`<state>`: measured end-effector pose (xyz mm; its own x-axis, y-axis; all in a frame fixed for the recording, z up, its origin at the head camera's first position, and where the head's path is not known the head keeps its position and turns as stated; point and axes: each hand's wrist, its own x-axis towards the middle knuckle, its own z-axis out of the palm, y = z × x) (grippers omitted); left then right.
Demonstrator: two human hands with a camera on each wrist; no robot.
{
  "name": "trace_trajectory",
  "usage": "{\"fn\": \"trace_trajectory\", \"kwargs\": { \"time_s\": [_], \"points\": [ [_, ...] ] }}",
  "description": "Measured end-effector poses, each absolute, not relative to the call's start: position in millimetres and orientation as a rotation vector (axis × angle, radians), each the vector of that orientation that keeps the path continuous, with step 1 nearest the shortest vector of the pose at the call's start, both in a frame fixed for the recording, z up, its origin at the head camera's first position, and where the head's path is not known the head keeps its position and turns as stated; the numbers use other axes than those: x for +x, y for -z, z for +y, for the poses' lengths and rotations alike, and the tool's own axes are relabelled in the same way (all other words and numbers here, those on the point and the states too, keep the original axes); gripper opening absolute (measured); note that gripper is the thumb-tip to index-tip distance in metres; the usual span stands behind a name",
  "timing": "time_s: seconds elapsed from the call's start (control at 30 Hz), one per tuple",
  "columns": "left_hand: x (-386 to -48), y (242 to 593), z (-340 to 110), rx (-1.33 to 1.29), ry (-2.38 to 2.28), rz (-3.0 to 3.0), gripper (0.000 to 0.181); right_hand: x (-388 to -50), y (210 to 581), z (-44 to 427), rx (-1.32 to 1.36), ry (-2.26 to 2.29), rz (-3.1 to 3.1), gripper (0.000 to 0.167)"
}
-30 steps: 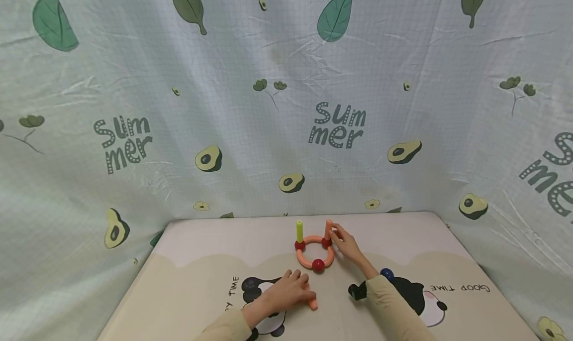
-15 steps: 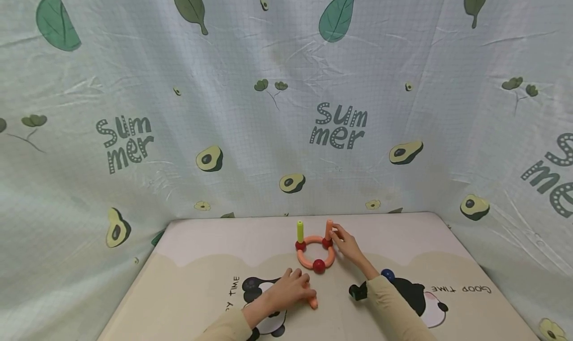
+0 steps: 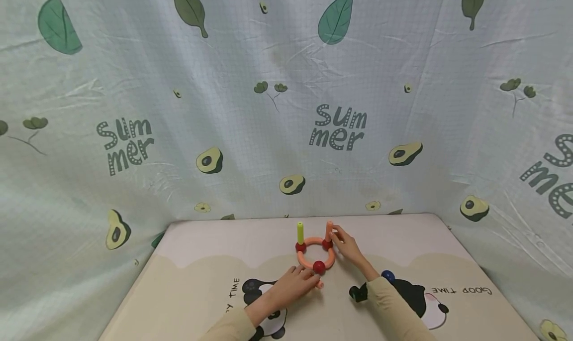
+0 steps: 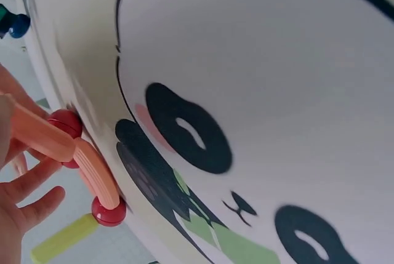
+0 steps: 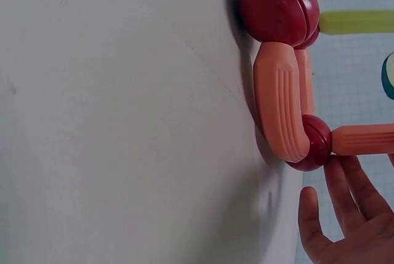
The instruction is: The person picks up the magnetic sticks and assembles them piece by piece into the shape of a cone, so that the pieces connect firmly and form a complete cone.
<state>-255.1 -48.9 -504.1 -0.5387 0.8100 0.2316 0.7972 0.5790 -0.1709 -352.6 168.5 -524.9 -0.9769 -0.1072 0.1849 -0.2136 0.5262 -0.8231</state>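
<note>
A ring of curved orange pieces (image 3: pixel 301 259) joined by red balls (image 3: pixel 319 267) lies on the table. From its back left ball a yellow-green rod (image 3: pixel 300 233) stands upright. Another upright orange rod (image 3: pixel 329 231) rises from the back right ball (image 5: pixel 315 144). My right hand (image 3: pixel 349 246) holds that rod from the right; its lower fingers (image 5: pixel 345 184) extend under it, and the upper grip is cut off in the right wrist view. Just in front of the ring, my left hand (image 3: pixel 293 286) grips a loose orange rod (image 4: pixel 43 132). Its end is close to the front ball; contact cannot be told.
A dark green piece (image 3: pixel 358 293) and a blue ball (image 3: pixel 387 276) lie by my right forearm, partly hidden by the sleeve. Panda drawings (image 3: pixel 273 326) are printed on the tabletop. A patterned curtain (image 3: pixel 250 132) hangs behind the table's far edge.
My left hand has moved forward and slightly right, bringing its orange rod up close to the front red ball. My right hand stays at the upright orange rod.
</note>
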Motion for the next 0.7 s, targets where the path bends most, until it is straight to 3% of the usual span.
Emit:
{"fn": "trace_trajectory", "kwargs": {
  "time_s": [0.7],
  "points": [
    [-273.1,498.1,-23.5,-0.95,1.478,-2.465,0.026,-351.5,522.4,167.4,0.298,-1.455,-2.612,0.034]
  ]
}}
